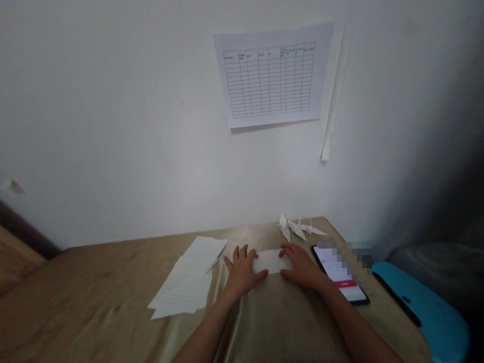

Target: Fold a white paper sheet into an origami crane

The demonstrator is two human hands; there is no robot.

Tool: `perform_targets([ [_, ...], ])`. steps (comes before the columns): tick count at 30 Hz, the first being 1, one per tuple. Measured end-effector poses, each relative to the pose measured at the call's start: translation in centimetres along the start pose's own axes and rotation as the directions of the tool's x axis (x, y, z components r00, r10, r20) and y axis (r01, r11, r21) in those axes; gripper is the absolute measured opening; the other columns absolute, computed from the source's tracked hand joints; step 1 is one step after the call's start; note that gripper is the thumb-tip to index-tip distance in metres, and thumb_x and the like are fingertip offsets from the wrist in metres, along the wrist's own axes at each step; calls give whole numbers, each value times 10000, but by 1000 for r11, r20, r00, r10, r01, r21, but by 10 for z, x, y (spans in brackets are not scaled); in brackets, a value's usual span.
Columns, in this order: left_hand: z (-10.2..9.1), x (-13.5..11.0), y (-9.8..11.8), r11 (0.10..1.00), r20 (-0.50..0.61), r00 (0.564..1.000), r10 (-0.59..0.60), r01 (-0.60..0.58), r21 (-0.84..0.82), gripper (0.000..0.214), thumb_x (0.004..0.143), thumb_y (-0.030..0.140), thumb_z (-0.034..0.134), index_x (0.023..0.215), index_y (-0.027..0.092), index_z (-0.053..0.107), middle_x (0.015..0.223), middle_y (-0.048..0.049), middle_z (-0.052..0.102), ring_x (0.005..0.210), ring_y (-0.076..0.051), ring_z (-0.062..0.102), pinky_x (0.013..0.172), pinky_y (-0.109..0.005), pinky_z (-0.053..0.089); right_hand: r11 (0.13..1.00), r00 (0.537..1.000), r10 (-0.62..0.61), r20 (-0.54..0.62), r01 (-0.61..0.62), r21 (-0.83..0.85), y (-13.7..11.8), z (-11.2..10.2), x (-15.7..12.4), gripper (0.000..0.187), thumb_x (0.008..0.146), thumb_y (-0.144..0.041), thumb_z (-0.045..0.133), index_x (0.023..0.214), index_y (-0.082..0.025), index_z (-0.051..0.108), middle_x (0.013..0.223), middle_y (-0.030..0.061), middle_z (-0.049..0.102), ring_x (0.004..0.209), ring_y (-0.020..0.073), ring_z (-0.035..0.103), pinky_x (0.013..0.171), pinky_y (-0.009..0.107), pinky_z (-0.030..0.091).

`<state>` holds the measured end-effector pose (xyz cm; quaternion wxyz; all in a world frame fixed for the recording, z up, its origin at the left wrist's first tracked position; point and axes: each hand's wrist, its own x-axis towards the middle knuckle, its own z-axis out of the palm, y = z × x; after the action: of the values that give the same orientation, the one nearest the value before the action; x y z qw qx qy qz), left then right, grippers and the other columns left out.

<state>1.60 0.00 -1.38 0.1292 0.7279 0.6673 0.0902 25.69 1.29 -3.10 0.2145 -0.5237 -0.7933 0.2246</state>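
A small white folded sheet of paper [271, 261] lies flat on the tan tablecloth [113, 282]. My left hand [242, 269] rests on its left end, fingers spread flat and thumb on the paper's lower edge. My right hand [300, 264] presses on its right end, fingers stretched out. Neither hand grips anything. The paper's two ends are hidden under my hands.
A stack of white sheets [189, 285] lies left of my hands. Folded paper cranes [298, 228] sit at the table's back right corner. A phone [340, 272] with a lit screen lies right of my right hand. A blue seat [423, 307] stands beyond the table's right edge. A printed table [270, 75] hangs on the wall.
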Motion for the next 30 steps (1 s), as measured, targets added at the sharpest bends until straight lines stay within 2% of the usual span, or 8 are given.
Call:
perform_targets([
  [8, 13, -1, 18, 998, -17, 999, -38, 39, 45, 870, 737, 730, 579, 1430, 211, 504, 1671, -155, 277, 1557, -460, 93, 1166, -783, 8, 993, 994, 66, -93, -74, -88, -19, 11, 1, 434, 740, -353, 722, 1121, -210, 570, 1418, 135, 529, 1384, 329, 418, 1207, 486, 256],
  [15, 16, 0, 23, 997, -11, 998, -59, 60, 47, 906, 738, 695, 570, 1469, 170, 468, 1684, -168, 237, 1562, -457, 60, 1173, -772, -6, 991, 992, 77, -103, -87, -99, -22, 11, 3, 422, 725, -329, 726, 1098, -215, 565, 1411, 133, 530, 1379, 325, 429, 1203, 476, 253],
  [20, 13, 1, 24, 997, 16, 997, -74, 73, 36, 880, 721, 617, 606, 1468, 177, 454, 1685, -167, 235, 1565, -446, 66, 1177, -764, 6, 992, 995, 73, -62, -79, -94, -14, 11, 5, 442, 706, -285, 708, 1119, -213, 566, 1425, 127, 516, 1389, 314, 415, 1203, 470, 252],
  [30, 3, -1, 17, 999, 49, 998, -44, 42, 30, 679, 742, 503, 627, 1359, 238, 526, 1675, -112, 283, 1572, -367, 135, 1213, -717, 64, 998, 996, 43, 74, -40, -39, 3, 1, 8, 518, 689, -187, 612, 1205, -210, 583, 1516, 107, 444, 1460, 265, 342, 1245, 429, 201],
])
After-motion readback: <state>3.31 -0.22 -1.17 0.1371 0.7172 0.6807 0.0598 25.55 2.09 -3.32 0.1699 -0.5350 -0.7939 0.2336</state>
